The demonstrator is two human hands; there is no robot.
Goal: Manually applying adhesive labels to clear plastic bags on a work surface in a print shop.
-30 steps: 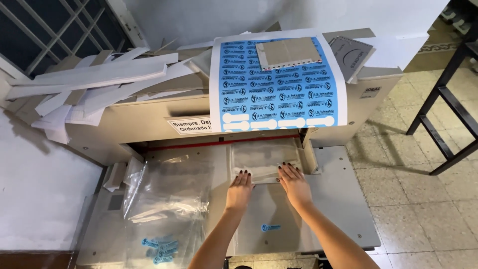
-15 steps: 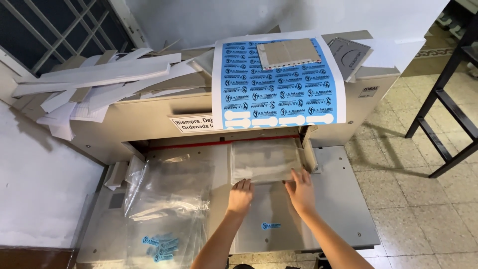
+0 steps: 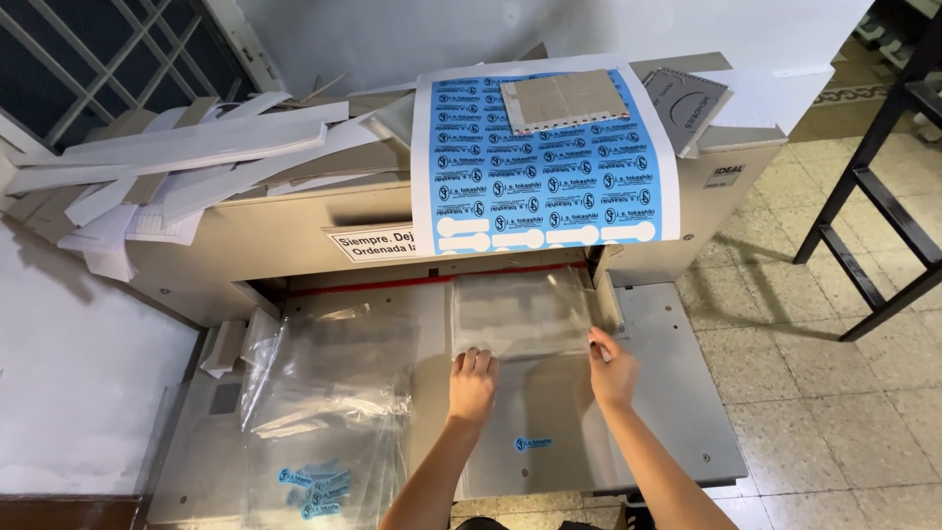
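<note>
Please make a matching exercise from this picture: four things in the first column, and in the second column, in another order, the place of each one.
Things:
1. blue sticker sheet
2. white paper strips
3. loose clear bags
4. clear stack

Places:
A. on the cutter table, left of the left hand
B. piled on the left part of the machine top
C. draped over the front edge of the machine top
D. under the fingertips of both hands, the right hand at its right corner

Pairs: 1-C, 2-B, 3-A, 4-D
</note>
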